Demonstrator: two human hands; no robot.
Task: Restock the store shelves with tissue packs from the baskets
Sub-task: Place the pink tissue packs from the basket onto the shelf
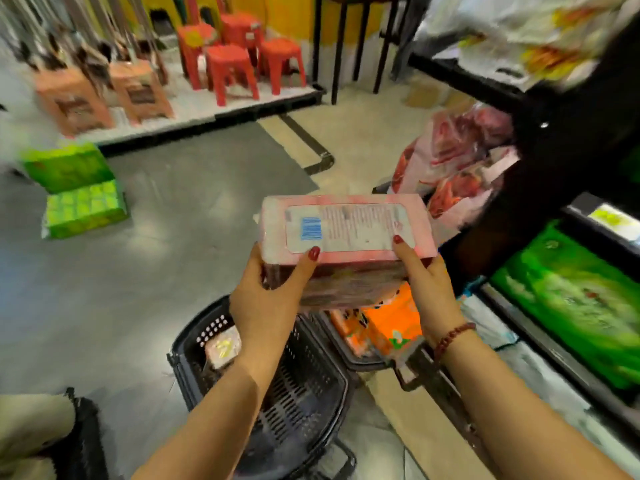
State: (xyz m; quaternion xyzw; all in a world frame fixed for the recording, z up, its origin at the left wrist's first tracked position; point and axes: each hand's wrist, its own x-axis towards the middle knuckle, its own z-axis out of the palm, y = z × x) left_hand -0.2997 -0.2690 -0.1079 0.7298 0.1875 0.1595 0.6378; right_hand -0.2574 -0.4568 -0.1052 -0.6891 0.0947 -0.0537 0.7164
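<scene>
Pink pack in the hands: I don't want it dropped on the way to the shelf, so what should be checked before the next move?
1. Grip of left hand on the pink pack: ok, it holds the left end.
2. Grip of right hand: ok, it holds the right end.
3. Pack clear of the basket: ok, held above it.
4. Pack level: ok, label side up, roughly flat.
5. Like goods on the shelf: ok, other pink packs lie there on the right.
6. Free room beside them: cannot tell, too blurred.
</scene>
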